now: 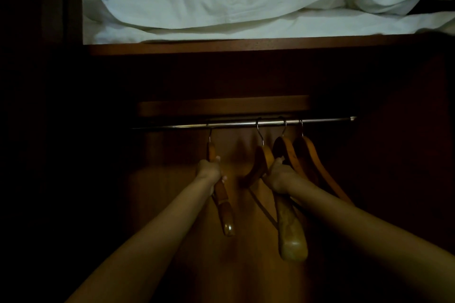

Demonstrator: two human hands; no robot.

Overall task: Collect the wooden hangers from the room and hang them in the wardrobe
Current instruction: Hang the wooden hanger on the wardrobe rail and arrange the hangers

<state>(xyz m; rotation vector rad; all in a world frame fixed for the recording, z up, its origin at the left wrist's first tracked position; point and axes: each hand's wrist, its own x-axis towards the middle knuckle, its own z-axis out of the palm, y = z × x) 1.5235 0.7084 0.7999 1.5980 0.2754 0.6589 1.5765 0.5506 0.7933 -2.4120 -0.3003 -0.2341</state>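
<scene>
Inside a dark wardrobe a metal rail [234, 124] runs across the middle. Several wooden hangers hang from it by their hooks. My left hand [209, 171] grips the leftmost hanger [225, 206], whose hook sits on the rail at the left. My right hand [280, 176] is closed around a second wooden hanger [291, 233], whose hook is over the rail near the centre. Two more hangers [310, 157] hang just to the right of it, close together.
A wooden shelf [246, 44] above the rail carries folded white bedding [246, 5]. The wardrobe's back panel [236, 265] shows dimly below the rail. Both sides of the interior are in deep shadow.
</scene>
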